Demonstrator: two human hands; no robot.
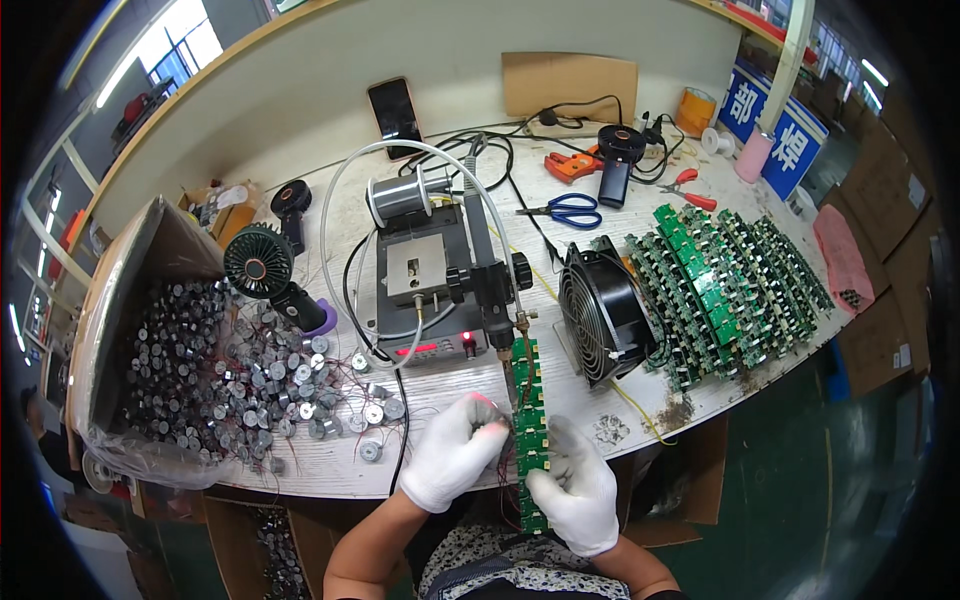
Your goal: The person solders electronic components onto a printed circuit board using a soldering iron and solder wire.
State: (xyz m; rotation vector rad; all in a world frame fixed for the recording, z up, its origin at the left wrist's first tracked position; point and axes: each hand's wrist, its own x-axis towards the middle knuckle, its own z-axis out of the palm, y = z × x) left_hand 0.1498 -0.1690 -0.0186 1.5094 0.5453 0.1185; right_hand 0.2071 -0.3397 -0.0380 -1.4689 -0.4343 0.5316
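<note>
A long green circuit board strip (531, 375) runs from under the soldering iron tip (507, 372) toward my lap. My right hand (575, 490), in a white glove, grips the strip by its right edge with thumb and fingers. On the strip's left side, my white-gloved left hand (455, 450) is closed in a pinch close to the board. Whatever lies between its fingertips is hidden. Thin reddish wires hang below the board by that hand. The iron is held in a stand in front of a grey soldering machine (440, 345) topped by a solder wire spool (400, 198).
Left of the machine, small round motors (285, 390) with wires spill from a plastic-lined box (110, 330). To the right stand a black fan (600, 315) and rows of green boards (715, 290). Blue scissors (573, 210), red-handled pliers (690, 188) and a phone (395, 115) lie behind.
</note>
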